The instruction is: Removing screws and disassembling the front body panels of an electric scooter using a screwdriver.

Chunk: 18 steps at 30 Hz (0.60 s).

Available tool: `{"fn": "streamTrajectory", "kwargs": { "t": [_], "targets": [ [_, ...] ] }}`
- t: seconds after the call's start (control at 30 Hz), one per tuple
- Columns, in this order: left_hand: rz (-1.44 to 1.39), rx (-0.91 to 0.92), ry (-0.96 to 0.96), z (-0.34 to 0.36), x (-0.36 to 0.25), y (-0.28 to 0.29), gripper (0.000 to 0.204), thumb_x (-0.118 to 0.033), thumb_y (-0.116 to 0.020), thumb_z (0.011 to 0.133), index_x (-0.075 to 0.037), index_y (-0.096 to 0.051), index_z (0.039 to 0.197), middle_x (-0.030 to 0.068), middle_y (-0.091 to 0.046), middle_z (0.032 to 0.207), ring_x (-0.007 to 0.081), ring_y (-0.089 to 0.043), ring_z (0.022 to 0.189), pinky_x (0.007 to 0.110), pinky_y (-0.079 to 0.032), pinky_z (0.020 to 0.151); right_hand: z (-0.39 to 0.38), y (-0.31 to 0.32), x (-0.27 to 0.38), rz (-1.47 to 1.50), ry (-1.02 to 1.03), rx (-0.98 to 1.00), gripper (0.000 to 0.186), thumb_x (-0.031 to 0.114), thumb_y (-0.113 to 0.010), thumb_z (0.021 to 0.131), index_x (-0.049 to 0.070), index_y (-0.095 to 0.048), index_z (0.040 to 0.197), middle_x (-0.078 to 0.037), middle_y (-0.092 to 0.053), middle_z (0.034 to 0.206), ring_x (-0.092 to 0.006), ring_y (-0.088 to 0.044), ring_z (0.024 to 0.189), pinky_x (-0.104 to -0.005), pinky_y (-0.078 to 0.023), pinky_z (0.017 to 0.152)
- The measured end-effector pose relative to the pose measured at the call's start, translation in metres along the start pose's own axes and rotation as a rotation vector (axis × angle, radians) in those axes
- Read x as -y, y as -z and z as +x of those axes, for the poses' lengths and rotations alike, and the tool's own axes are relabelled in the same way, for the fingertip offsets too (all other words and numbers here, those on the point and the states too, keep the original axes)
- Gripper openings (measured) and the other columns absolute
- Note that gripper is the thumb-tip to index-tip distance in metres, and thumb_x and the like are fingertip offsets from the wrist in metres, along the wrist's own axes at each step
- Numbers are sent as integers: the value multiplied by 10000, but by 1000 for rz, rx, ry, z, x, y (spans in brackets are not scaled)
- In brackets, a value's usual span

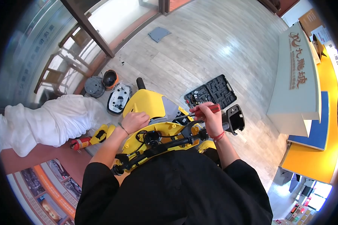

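A yellow scooter with its handlebar area opened up stands right in front of me. My left hand has its fingers curled over the edge of the yellow front panel, fingertips partly hidden. In my right hand is a screwdriver with a red handle, its shaft pointing left over the opened section. The tip is hard to make out. Below both hands runs the black handlebar, with black cables in the yellow housing. A black open housing sits at the bar's right end.
An open black tool case lies on the floor ahead. To the left are a white-and-black shell part, helmets, a red fire extinguisher and a white cloth-covered heap. A grey panel lies farther off; a counter stands right.
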<state>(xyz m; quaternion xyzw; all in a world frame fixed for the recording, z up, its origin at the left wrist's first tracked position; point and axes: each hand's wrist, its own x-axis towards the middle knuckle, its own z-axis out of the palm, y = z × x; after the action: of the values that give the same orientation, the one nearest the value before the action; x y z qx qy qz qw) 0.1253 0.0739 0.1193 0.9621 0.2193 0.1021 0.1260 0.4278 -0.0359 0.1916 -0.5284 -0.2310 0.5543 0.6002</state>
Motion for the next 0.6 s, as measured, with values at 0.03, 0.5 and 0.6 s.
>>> {"fn": "streamTrajectory", "kwargs": {
  "t": [0.03, 0.5, 0.6],
  "targets": [
    [-4, -8, 5, -2, 0, -1, 152, -236, -594, 821, -114, -544, 745, 28, -551, 692, 207, -610, 633, 340, -484, 531, -4, -9, 4, -46, 9, -7, 148, 130, -555, 890, -11, -589, 860, -145, -673, 886, -161, -647, 747, -260, -526, 648],
    [-37, -110, -14, -5, 6, -4, 172, -235, -608, 805, -114, -552, 696, 33, -541, 648, 200, -604, 578, 328, -484, 512, -41, -63, 2, -755, 390, 366, 120, -17, -673, 772, 22, -610, 866, -85, -666, 925, -187, -642, 908, -285, -505, 797],
    [-34, -115, -13, -5, 6, -2, 165, -233, -610, 802, -116, -555, 698, 29, -545, 650, 198, -607, 573, 330, -487, 515, -42, -89, 3, -1024, 670, 482, 197, 6, -708, 693, 70, -619, 857, -69, -653, 843, -256, -633, 821, -334, -518, 723]
  ]
}}
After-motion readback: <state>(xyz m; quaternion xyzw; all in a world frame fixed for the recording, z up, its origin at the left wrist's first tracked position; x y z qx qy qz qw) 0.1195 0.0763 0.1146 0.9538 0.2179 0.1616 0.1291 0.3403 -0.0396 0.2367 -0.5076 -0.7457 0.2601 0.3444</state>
